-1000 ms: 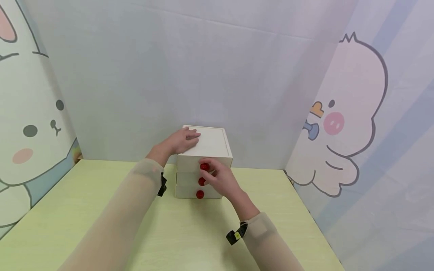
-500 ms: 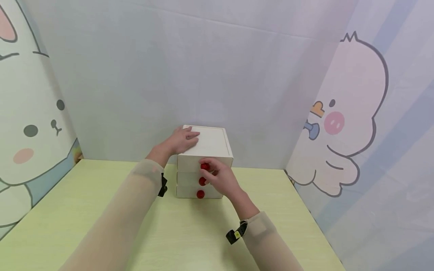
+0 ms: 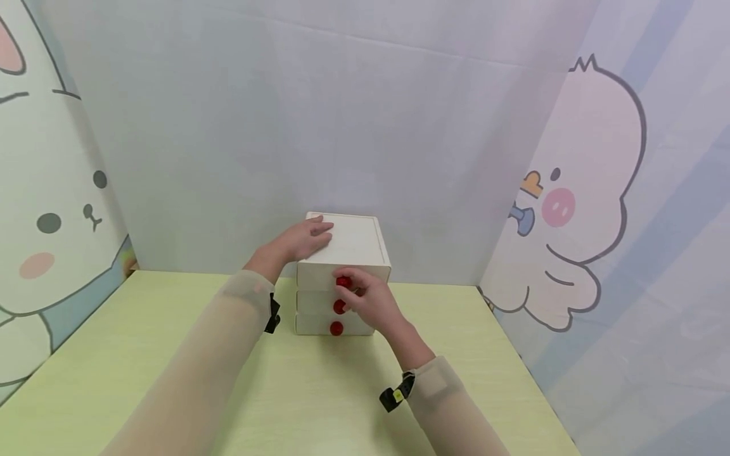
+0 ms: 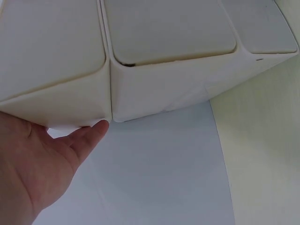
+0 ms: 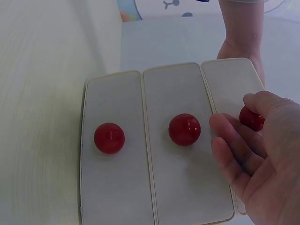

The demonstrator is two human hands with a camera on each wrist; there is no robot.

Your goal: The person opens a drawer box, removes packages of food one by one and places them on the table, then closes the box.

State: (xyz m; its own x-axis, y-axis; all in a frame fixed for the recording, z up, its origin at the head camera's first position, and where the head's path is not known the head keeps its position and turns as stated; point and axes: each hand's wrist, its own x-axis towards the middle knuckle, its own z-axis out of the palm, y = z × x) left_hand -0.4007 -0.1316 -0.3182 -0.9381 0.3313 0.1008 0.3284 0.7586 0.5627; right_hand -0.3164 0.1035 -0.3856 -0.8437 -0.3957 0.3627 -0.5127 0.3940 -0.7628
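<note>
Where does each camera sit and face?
Head: worn on the head, facing forward and down at the drawer unit; left hand, right hand, sleeves show.
Left wrist: worn there, facing the unit's left side; left hand shows.
Right wrist: worn there, facing the drawer fronts; right hand, left forearm show.
Head and right wrist share the red knobs.

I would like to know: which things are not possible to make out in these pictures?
Inside of the white drawer box, head view: hidden by the drawer fronts.
Top red knob, right wrist view: partly covered by the right-hand grip.
Middle red knob, head view: partly covered by the same grip.
Left-hand grip, right wrist view: fingers hidden behind the box.
Small dark mark, left wrist view: too small to identify.
</note>
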